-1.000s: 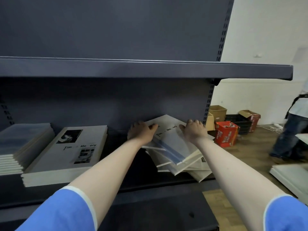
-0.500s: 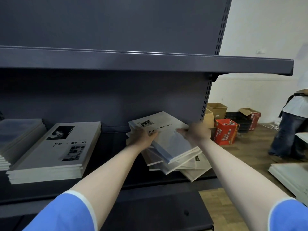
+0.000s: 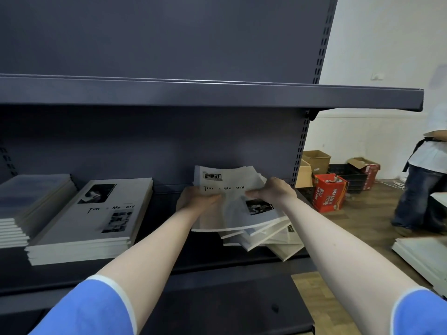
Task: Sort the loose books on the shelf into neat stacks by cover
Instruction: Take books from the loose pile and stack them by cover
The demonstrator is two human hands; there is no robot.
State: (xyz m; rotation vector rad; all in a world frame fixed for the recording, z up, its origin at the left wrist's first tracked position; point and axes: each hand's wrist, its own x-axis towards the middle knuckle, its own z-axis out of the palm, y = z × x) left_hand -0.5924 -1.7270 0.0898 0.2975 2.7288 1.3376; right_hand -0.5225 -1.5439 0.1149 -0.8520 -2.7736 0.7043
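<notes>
2 hands on the top book (image 3: 232, 204): left hand (image 3: 197, 198) and right hand (image 3: 274, 192) both pinching it, raised off the messy pile (image 3: 263, 240) beneath.

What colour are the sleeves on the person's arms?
Blue sleeves with a white edge band, seen clearly in the head view.

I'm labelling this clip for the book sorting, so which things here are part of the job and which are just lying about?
Part of the job:
left hand
right hand
held book
messy pile
white-cover stack
grey-cover stack
shelf

Just lying about:
red box
brown cardboard box
black crate
bystander
</notes>
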